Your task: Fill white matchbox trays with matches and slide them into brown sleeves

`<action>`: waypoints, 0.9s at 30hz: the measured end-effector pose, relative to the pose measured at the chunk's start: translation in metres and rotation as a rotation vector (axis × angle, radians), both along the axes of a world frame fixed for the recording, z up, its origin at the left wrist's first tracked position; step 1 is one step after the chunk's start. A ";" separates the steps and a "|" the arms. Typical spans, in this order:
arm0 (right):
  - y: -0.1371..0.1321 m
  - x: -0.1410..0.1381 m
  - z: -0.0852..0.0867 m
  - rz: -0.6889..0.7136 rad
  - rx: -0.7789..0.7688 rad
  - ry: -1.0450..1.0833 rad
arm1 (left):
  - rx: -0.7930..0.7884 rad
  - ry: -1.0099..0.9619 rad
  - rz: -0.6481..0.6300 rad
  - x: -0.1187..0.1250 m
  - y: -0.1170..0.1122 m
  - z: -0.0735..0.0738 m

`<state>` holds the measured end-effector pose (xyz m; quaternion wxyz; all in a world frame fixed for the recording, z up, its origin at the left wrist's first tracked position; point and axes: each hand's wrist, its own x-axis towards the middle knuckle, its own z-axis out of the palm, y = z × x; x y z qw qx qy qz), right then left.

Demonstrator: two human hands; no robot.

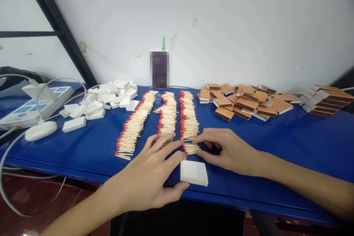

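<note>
Far left on the desk (83,155), a power strip (35,107); next, white matchbox trays (106,96) heap toward the back edge. Three rows of red-tipped matches (168,116) run up the middle! Left hand (151,173) spread open, fingertips at the rightmost row's near end, thumb beside a lone white tray (193,172) near the front edge. Right hand (231,151) half open, thumb and forefinger parted at those stick ends; orange matchbox sleeves (247,102) lie back right.

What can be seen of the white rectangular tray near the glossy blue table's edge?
The white rectangular cardboard-looking tray seems shallow and plain. It lies flat on the glossy blue table, in front of the rightmost row of red-tipped wooden matches. The thumb of the bare left hand is close to its left corner; contact is unclear.
</note>
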<state>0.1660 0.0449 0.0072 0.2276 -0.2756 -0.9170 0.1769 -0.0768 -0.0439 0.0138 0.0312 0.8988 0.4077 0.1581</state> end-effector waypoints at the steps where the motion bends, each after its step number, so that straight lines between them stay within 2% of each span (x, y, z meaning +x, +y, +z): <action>1: 0.000 0.000 0.000 0.000 0.001 -0.001 | -0.001 -0.002 0.000 0.000 0.000 0.000; 9: 0.000 0.000 0.000 -0.011 -0.005 -0.007 | -0.020 0.006 0.003 0.000 0.000 0.000; 16: 0.000 -0.004 0.005 -0.054 -0.099 -0.035 | -0.015 0.014 -0.003 -0.001 0.000 0.000; 27: 0.003 -0.009 0.002 -0.083 -0.093 -0.013 | 0.030 0.023 -0.024 -0.001 0.002 0.002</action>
